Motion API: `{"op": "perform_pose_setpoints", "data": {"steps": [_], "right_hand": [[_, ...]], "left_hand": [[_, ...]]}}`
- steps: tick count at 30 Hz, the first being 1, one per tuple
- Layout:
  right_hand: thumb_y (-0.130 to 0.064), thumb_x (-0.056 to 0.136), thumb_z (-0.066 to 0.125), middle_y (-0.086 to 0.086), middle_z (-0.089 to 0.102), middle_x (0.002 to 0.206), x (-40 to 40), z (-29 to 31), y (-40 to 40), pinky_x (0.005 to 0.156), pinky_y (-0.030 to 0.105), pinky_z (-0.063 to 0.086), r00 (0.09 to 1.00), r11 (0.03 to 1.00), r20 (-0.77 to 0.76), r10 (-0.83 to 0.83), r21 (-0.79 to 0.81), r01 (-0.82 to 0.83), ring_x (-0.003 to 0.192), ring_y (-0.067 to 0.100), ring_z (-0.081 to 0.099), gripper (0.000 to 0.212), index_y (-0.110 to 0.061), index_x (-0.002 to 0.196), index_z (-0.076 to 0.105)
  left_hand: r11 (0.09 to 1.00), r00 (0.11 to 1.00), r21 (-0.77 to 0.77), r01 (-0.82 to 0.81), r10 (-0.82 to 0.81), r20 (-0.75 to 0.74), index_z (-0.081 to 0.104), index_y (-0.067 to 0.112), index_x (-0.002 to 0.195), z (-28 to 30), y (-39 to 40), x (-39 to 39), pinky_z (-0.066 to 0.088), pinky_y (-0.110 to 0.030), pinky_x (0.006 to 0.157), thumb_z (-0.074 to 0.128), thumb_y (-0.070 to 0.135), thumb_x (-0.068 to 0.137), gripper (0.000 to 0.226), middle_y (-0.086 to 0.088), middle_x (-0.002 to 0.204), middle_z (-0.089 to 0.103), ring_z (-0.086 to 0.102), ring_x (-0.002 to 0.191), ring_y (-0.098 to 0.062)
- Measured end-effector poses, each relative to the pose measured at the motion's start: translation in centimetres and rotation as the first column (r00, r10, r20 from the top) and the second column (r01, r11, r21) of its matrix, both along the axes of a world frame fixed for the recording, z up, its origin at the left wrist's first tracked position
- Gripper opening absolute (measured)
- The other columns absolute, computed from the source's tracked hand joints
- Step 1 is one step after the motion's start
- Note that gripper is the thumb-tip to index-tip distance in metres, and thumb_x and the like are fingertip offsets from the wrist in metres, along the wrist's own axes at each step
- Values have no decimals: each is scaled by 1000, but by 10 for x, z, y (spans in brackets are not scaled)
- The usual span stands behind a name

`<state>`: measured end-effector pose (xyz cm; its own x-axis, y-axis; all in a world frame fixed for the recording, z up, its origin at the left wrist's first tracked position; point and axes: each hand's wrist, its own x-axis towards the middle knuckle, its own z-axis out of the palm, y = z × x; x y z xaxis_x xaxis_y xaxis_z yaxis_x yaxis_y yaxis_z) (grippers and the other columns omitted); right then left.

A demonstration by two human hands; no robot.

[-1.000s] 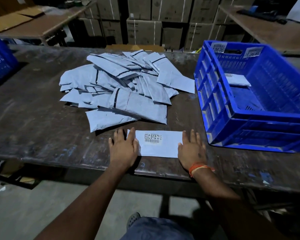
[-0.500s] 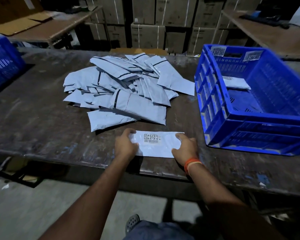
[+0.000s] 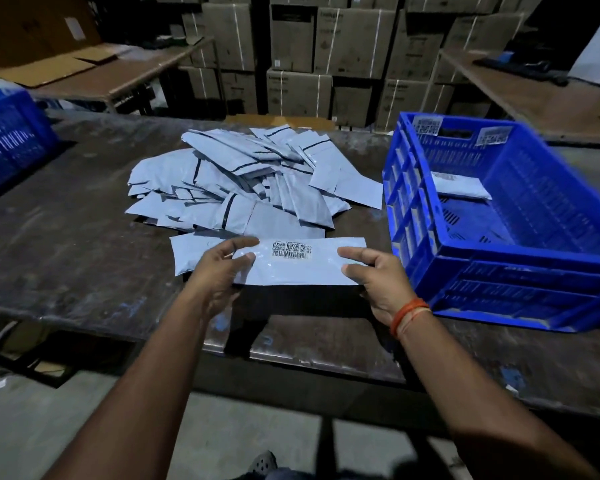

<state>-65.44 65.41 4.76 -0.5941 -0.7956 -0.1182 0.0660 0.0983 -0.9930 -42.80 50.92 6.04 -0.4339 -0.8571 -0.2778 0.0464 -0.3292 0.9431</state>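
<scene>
A pale grey mailer bag with a barcode label (image 3: 302,266) is held flat above the dark table (image 3: 66,244), near its front edge. My left hand (image 3: 219,271) pinches its left end, thumb on top. My right hand (image 3: 374,275) pinches its right end the same way. Behind it lies a loose pile of several similar grey mailers (image 3: 250,181). To the right stands a blue plastic crate (image 3: 506,296) with one mailer (image 3: 461,185) lying inside.
Another blue crate (image 3: 7,140) sits at the table's far left. Stacked cardboard boxes (image 3: 326,57) fill the background. Other tables stand at back left (image 3: 118,81) and back right (image 3: 534,95). Concrete floor lies below the front edge.
Both hands went from lying flat beside the mailer to pinching its ends, and have lifted it off the table.
</scene>
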Motion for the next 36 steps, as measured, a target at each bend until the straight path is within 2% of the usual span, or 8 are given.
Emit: {"op": "perform_pose_setpoints", "data": {"steps": [4,9,13,18,25,30,33,36], "right_hand": [[-4,81,71,2,75,109,-12,43,-14,101,43,52,995,994,-95,-5,-107,-5,110,23,68,27,-14,105,77],[-4,90,67,-5,75,102,-40,99,-16,63,20,53,937,984,-324,-129,-158,80,83,5,68,20,-16,102,77],[-2,87,68,-2,73,82,-84,126,-5,58,18,47,870,972,-438,-226,-157,173,61,4,60,19,-15,98,77],[3,88,66,12,62,74,-149,148,18,46,20,43,854,953,-425,-300,-87,291,60,22,49,17,-5,100,74],[10,84,63,4,55,48,-281,138,50,41,16,34,849,898,-351,-394,50,438,44,15,43,21,2,101,72],[13,82,59,6,53,42,-355,123,53,36,14,30,843,872,-365,-394,141,469,27,9,38,19,6,94,72],[5,81,62,-2,62,55,-394,116,35,45,17,39,823,853,-485,-295,254,455,41,6,50,21,-3,94,76],[-14,88,66,8,70,95,-419,101,13,72,25,51,803,793,-589,-86,448,413,85,21,66,16,-9,101,74]], "left_hand": [[994,999,-109,2,-6,-35,74,14,107,46,-17,-10,49,-18,53,64,0,95,21,-1,81,70,64,65,-10],[961,998,-271,54,-46,37,76,14,109,90,-39,-45,44,-15,52,70,5,92,20,7,83,65,56,63,-5],[908,982,-375,185,-160,99,76,16,111,111,-42,-88,45,-20,51,70,7,91,22,0,93,62,53,63,-6],[840,956,-456,293,-241,170,76,13,109,132,-34,-164,47,-18,52,69,3,90,23,-2,94,70,59,81,-9],[745,877,-471,472,-343,336,74,8,108,146,-19,-306,49,-28,61,63,-8,89,27,-15,83,66,55,61,-18],[697,806,-468,544,-278,522,73,12,93,139,-7,-396,40,-24,48,58,-13,88,30,-5,67,60,46,50,-15],[645,740,-501,577,-153,655,70,18,67,124,-16,-440,54,-34,59,62,-12,77,32,-10,73,70,63,62,-22],[584,572,-458,670,-13,820,77,19,78,107,-20,-471,61,-37,78,72,7,78,12,-5,88,77,72,85,-23]]}}
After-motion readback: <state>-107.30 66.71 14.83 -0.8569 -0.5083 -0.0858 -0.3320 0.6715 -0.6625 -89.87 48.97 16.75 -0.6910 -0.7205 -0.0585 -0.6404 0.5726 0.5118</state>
